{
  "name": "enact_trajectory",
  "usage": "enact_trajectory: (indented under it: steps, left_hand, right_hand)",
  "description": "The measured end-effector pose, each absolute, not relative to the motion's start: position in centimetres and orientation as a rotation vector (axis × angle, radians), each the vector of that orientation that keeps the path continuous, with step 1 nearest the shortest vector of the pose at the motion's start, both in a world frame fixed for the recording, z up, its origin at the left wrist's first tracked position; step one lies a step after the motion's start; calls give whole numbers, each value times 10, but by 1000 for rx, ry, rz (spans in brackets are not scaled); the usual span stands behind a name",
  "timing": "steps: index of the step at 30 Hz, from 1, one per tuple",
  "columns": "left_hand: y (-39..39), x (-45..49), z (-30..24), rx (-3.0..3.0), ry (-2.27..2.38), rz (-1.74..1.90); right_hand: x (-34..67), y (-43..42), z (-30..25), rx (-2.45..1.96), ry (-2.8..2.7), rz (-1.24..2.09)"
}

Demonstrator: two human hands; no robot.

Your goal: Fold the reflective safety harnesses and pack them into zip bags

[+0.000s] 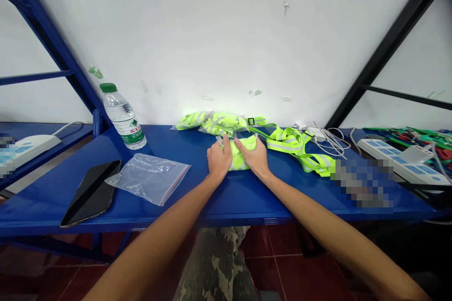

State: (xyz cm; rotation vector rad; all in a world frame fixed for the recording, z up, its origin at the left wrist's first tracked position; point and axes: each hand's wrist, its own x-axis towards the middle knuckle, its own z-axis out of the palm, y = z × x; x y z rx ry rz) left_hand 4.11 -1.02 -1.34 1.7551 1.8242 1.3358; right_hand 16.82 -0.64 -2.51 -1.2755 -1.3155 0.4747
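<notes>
Pressing on a folded vest (240,156), both hands sat side by side at mid-table. Left hand (219,160) gripped its left edge, fingers curled over the top; right hand (256,157) gripped the right edge likewise. Vest lay on the blue table (229,202), just in front of the bagged vests (212,122) by the wall. Loose reflective straps (294,143) lay just right of the right hand. Empty zip bag (148,178), phone (92,193) and water bottle (123,122) lay well left. Power strip (402,163) sat far right.
</notes>
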Motion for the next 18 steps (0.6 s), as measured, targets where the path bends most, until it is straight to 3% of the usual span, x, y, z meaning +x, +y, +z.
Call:
enact_trajectory:
  steps: [18]
  left_hand:
    - [-9, 29, -7, 1789, 2010, 1076]
  right_hand:
    - [161, -15, -23, -1347, -1506, 270]
